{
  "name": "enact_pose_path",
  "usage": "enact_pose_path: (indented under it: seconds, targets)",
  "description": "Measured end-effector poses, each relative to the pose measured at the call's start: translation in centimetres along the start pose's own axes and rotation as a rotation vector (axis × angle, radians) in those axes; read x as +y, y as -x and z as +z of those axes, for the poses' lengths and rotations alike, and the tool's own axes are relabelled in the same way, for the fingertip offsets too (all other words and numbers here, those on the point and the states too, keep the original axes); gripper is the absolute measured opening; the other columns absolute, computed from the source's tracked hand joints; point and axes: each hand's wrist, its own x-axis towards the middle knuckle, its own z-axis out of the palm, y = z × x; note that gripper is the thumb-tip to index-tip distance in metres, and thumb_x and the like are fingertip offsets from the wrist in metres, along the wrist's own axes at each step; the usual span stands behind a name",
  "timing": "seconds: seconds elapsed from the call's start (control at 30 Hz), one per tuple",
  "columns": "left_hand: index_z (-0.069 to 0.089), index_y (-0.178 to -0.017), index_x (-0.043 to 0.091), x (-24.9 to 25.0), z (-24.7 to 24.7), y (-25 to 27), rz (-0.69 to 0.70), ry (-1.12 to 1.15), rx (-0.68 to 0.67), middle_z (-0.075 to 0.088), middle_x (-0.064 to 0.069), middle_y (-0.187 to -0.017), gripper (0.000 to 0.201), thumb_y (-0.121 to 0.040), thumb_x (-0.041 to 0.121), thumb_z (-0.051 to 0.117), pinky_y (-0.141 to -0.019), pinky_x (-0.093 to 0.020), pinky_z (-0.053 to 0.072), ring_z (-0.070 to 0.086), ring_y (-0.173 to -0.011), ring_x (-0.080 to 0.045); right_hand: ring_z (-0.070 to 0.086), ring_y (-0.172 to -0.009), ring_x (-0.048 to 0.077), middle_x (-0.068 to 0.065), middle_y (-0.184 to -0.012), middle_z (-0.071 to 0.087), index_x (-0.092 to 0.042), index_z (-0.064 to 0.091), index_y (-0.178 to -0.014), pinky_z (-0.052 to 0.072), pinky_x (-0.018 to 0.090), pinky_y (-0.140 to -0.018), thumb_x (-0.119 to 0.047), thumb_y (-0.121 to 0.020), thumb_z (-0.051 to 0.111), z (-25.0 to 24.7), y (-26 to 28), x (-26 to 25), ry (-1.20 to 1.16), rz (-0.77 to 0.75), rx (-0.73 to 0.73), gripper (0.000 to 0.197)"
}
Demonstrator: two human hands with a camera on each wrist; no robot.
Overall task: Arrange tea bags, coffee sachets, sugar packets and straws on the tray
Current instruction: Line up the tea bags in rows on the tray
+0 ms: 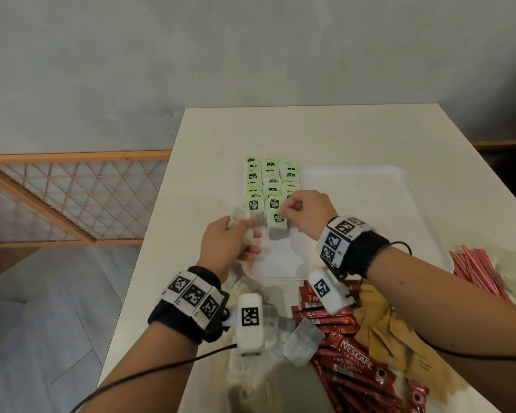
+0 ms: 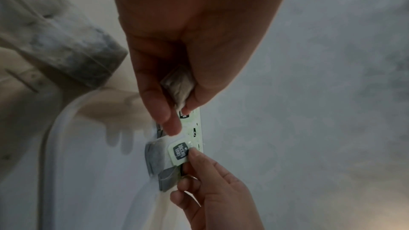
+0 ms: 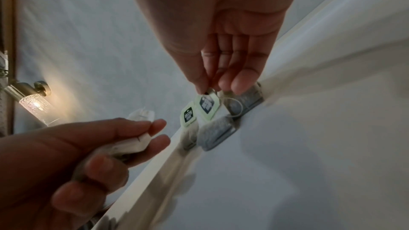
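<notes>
Tea bags partly hide behind your right hand, pinching a tag; left hand clutches blurred bags.

White rectangular table filling centre and right of head view. Orange wooden lattice railing running along left edge. Grey mottled wall spanning top. Grey floor showing lower left. Lit glass wall lamp on brass bracket glowing at left of right-wrist view.
</notes>
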Motion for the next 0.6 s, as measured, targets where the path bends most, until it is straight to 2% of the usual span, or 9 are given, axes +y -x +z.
enact_pose_path:
  seconds: [0.13, 0.23, 0.3, 0.43, 0.53, 0.6]
  targets:
    - [0.065, -0.108, 0.001, -0.3, -0.2, -0.2, -0.018, 0.038, -0.018, 0.074, -0.013, -0.089, 0.023, -0.095, 0.020, 0.061, -0.050, -0.030, 0.054, 0.063, -0.054, -0.020, 0.056, -0.063, 0.008, -0.013, -0.067, 0.058, -0.015, 0.070, -0.083, 0.056, 0.030, -0.069, -0.021, -0.087, 0.068, 0.5, -1.1, -0.4, 0.030, -0.008, 0.043, 0.007]
    - [0.064, -0.110, 0.002, -0.3, -0.1, 0.0, -0.023, 0.060, -0.064, 0.075, -0.010, -0.091, 0.023, -0.096, 0.020, 0.062, -0.053, -0.029, 0.054, 0.062, -0.056, -0.016, 0.055, -0.067, 0.008, -0.015, -0.067, 0.056, -0.017, 0.069, -0.082, 0.044, 0.014, -0.060, -0.021, -0.087, 0.069, 0.5, -1.1, -0.4, 0.064, -0.012, 0.050, 0.007]
    - [0.064, -0.110, 0.003, -0.3, 0.1, 0.2, -0.021, 0.060, -0.095, 0.075, -0.009, -0.091, 0.022, -0.096, 0.019, 0.062, -0.050, -0.025, 0.053, 0.062, -0.056, -0.013, 0.054, -0.068, 0.006, -0.014, -0.069, 0.057, -0.019, 0.069, -0.084, 0.038, 0.010, -0.057, -0.023, -0.086, 0.070, 0.2, -0.9, -0.4, 0.049, -0.002, 0.061, 0.004]
    - [0.067, -0.107, 0.009, -0.1, 0.9, 0.8, -0.004, 0.027, -0.179, 0.075, -0.011, -0.096, 0.016, -0.097, 0.019, 0.060, -0.050, -0.024, 0.051, 0.060, -0.056, -0.012, 0.052, -0.067, 0.001, -0.007, -0.084, 0.063, -0.021, 0.068, -0.094, 0.039, 0.017, -0.061, -0.029, -0.086, 0.070, -0.7, 0.2, -0.9, -0.055, -0.045, 0.098, 0.012]
    - [0.068, -0.105, 0.009, 0.0, 1.7, 1.3, 0.024, -0.026, -0.240, 0.073, -0.015, -0.098, 0.016, -0.096, 0.021, 0.061, -0.050, -0.025, 0.051, 0.059, -0.057, -0.012, 0.054, -0.070, -0.001, -0.007, -0.090, 0.066, -0.023, 0.072, -0.093, 0.042, 0.021, -0.069, -0.034, -0.086, 0.070, -1.0, 1.5, -1.5, -0.138, -0.108, 0.002, 0.013]
    - [0.065, -0.113, 0.008, 0.1, 2.2, 1.7, 0.031, -0.041, -0.266, 0.074, -0.014, -0.096, 0.021, -0.097, 0.021, 0.061, -0.048, -0.024, 0.050, 0.059, -0.056, -0.012, 0.057, -0.072, 0.000, -0.007, -0.090, 0.068, -0.022, 0.072, -0.088, 0.050, 0.025, -0.076, -0.032, -0.085, 0.072, -1.2, 2.3, -1.6, -0.182, -0.118, -0.066, 0.010]
